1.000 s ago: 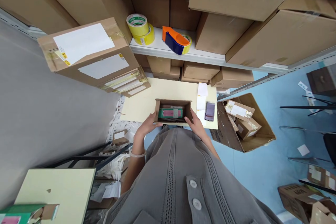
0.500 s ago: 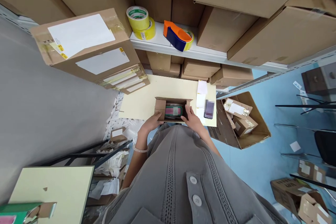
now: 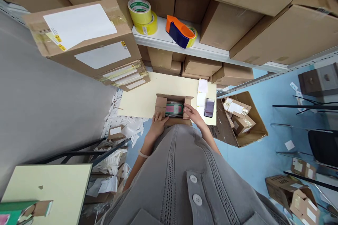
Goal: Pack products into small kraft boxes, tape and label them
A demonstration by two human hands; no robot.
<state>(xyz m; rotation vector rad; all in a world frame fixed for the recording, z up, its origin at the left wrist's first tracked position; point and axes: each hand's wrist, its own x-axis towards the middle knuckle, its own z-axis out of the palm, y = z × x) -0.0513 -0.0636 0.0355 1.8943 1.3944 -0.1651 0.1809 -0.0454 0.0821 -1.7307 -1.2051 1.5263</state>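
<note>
A small open cardboard box (image 3: pixel 161 102) stands on the pale yellow table (image 3: pixel 144 100), with a green and pink packet (image 3: pixel 174 109) inside it. My left hand (image 3: pixel 157 123) lies flat on the box's left flap, fingers pressed down. My right hand (image 3: pixel 192 113) rests on the right flap, fingers stretched over its edge. Both side flaps are folded inward over the packet.
Paper slips (image 3: pixel 202 91) and a phone (image 3: pixel 209 108) lie right of the box. A shelf above holds yellow tape rolls (image 3: pixel 143 13) and an orange tape dispenser (image 3: pixel 180 31). A large labelled carton (image 3: pixel 84 40) stands left. An open carton of parcels (image 3: pixel 241 121) sits on the blue floor.
Both hands moved from the box's outer sides onto its side flaps, which have folded inward over the packet. The camera view tilted slightly.
</note>
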